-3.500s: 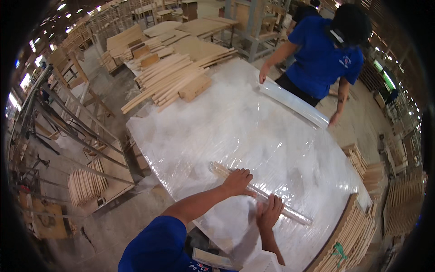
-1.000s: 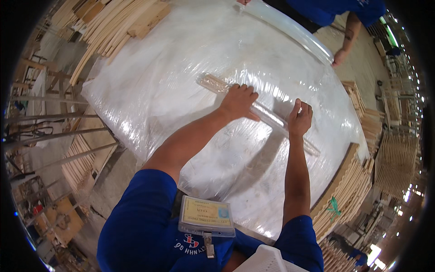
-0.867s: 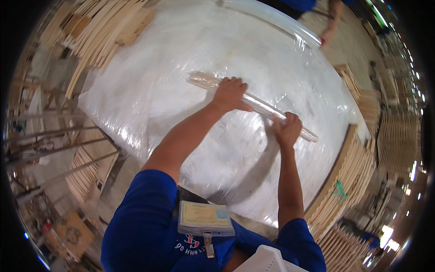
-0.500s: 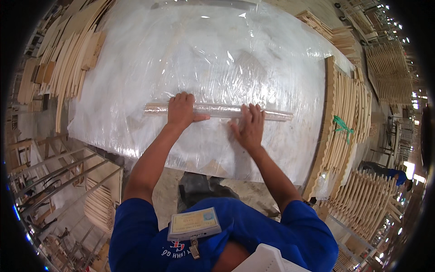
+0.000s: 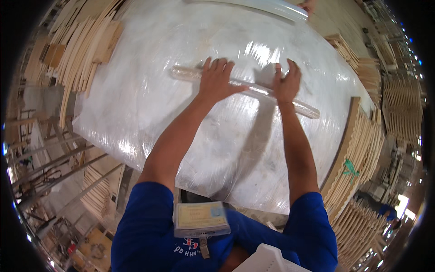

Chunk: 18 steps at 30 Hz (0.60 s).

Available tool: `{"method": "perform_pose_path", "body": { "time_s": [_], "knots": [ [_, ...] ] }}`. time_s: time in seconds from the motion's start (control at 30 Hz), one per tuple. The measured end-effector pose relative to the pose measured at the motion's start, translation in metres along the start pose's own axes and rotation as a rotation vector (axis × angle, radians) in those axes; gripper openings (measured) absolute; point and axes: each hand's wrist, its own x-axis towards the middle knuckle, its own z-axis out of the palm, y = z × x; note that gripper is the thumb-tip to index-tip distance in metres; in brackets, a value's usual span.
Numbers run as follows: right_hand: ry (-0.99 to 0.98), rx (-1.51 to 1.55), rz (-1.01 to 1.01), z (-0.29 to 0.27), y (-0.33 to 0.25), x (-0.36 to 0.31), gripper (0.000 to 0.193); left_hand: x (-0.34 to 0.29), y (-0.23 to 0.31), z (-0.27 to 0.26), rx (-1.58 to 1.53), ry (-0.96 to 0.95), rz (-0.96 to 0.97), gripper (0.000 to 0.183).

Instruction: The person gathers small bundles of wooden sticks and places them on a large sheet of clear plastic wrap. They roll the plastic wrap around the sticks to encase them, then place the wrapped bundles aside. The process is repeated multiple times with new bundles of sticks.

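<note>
A thin, straight bundle [image 5: 258, 89] wrapped in clear film lies slantwise on a table [image 5: 149, 86] spread with shiny clear plastic. Its left end looks tan through the film, but what is inside cannot be made out. Across its left part rests my left hand [image 5: 219, 80], open, with fingers forward and thumb out along the bundle. My right hand [image 5: 286, 84] is over the right part, fingers apart and a little bent. Whether its palm touches the bundle is hard to tell.
At the table's far edge is a long pale film roll [image 5: 267, 7], with another person's hand [image 5: 308, 6] at its right end. Wooden strips [image 5: 86, 50] are stacked at the left; wavy-edged wooden pieces [image 5: 355, 154] with a green tie [image 5: 350, 167] stand along the right.
Both hands have moved forward, and the bundle has moved away from me and now slants. The film roll and the other person's hand have come into view at the far edge.
</note>
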Motion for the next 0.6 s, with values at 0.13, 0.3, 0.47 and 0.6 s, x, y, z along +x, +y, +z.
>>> {"method": "perform_pose_path", "body": {
  "time_s": [0.13, 0.3, 0.47, 0.6],
  "knots": [
    [-0.456, 0.058, -0.054, -0.017, -0.006, -0.035, 0.060, 0.036, -0.031, -0.001, -0.096, -0.303, -0.100, 0.074],
    [-0.246, -0.099, -0.263, -0.031, -0.003, -0.071, 0.068, 0.006, -0.012, 0.006, 0.074, -0.286, 0.109, 0.080],
    [-0.408, -0.094, -0.328, -0.072, -0.016, -0.107, 0.066, -0.057, 0.014, -0.031, 0.072, -0.371, 0.026, 0.082],
    [-0.420, -0.031, -0.325, -0.125, -0.040, -0.187, 0.070, -0.136, 0.051, -0.076, 0.075, -0.541, -0.058, 0.077]
  ]
}}
